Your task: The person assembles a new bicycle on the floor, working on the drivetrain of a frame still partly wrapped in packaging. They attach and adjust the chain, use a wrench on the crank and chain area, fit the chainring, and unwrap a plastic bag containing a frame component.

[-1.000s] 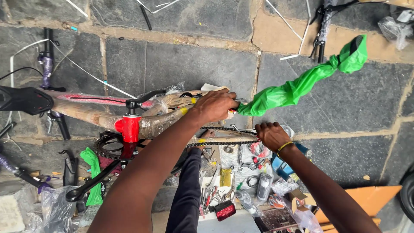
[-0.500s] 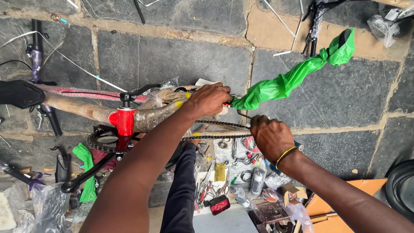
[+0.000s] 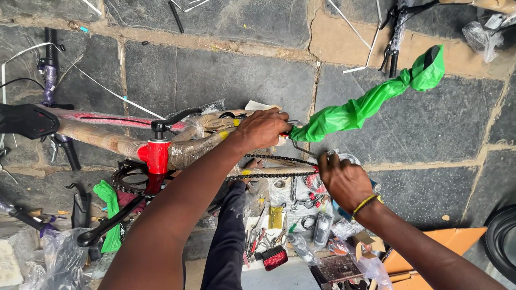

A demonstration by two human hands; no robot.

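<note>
A bicycle frame (image 3: pixel 107 138), wrapped in brown paper with a red seat clamp (image 3: pixel 156 157), lies across the view over a stone floor. My left hand (image 3: pixel 263 129) grips the rear end of the frame where a green plastic-wrapped part (image 3: pixel 371 102) sticks out to the right. My right hand (image 3: pixel 341 177) is closed at the rear end of the black chain (image 3: pixel 271 174), by the rear dropout; what it pinches is hidden by the fingers. The chainring (image 3: pixel 126 180) and a black crank arm (image 3: pixel 110 223) sit lower left.
Below the frame lies a heap of small tools, pliers and parts (image 3: pixel 290 220), with a red reflector (image 3: pixel 274 258). An orange cardboard box (image 3: pixel 430 249) is at lower right, a tyre (image 3: pixel 502 241) at the right edge. A black saddle (image 3: pixel 27 121) is at left.
The view has shifted slightly. My right hand moved down and right along the chain's rear end. My left hand stays on the frame's rear.
</note>
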